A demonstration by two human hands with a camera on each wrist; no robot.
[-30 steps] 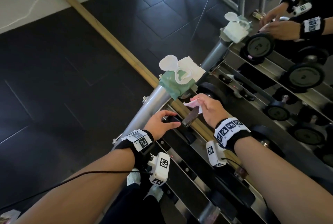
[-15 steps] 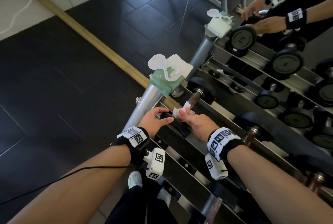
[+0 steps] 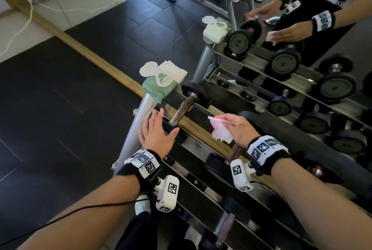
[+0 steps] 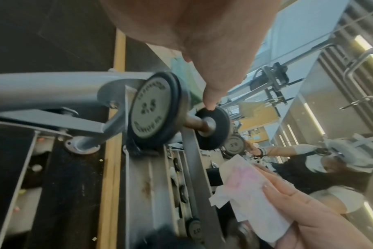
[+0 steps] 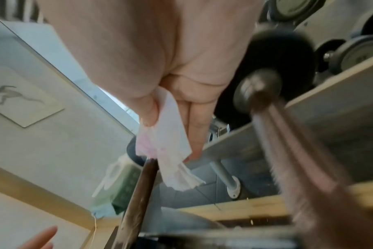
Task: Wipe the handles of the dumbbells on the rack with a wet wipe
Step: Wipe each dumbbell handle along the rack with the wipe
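In the head view my left hand (image 3: 159,127) hovers open, fingers spread, just over the near end of the first dumbbell's rusty handle (image 3: 182,109). To its right, my right hand (image 3: 225,121) pinches a crumpled pink-white wet wipe (image 3: 220,131) above the second dumbbell's handle (image 3: 235,152), without touching it. The right wrist view shows the wipe (image 5: 170,146) between thumb and fingers, beside the first handle (image 5: 136,198). In the left wrist view the 2.5 dumbbell (image 4: 153,109) lies on the rack, with the wipe (image 4: 251,190) to its lower right.
A green wet-wipe pack (image 3: 159,87) with its lid open sits on top of the rack's grey post (image 3: 136,127). The steel rack (image 3: 193,147) carries further dumbbells to the right and a third handle (image 3: 224,227) lower down. A wall mirror behind the rack doubles everything.
My left hand has let go of the first dumbbell's near end and spread open. The right hand has carried the wipe off that handle and rightward over the second dumbbell.
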